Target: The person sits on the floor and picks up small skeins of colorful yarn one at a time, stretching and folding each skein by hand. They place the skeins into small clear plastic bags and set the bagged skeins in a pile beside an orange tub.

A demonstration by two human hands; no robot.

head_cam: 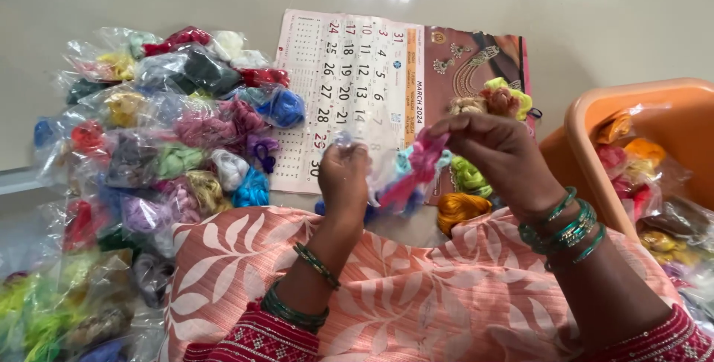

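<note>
A: status on hands?

B: left hand [343, 176] pinched shut on a clear plastic packet [375, 176], fingers curled tight at its top edge. right hand [497, 146] fingers closed narrow on a pink thread skein [424, 160] that sits at the packet mouth, partly inside by the look of it. both held up over the lap, above the lower edge of the wall calendar [349, 94] lying flat on the floor

A: risks?

B: my read: skein is loose silk-type thread, so strands could snag on the green bangles [569, 228] or splay and tangle if pulled against the packet lip. thin film could also tear under that pinch. loose skeins on the calendar, green [468, 175], golden [457, 207], yellow-green [513, 94], lie just beside the hands, a sleeve sweep could mix or drag them

A: containers?

B: orange plastic tub [632, 109] on the right, holds bagged thread bundles in orange, yellow, red, purple. left side no bin, just a heap of packets [171, 161] on the floor, each with one coloured skein: blue, purple, green, red, yellow. can't tell whether those packets are sealed
</note>
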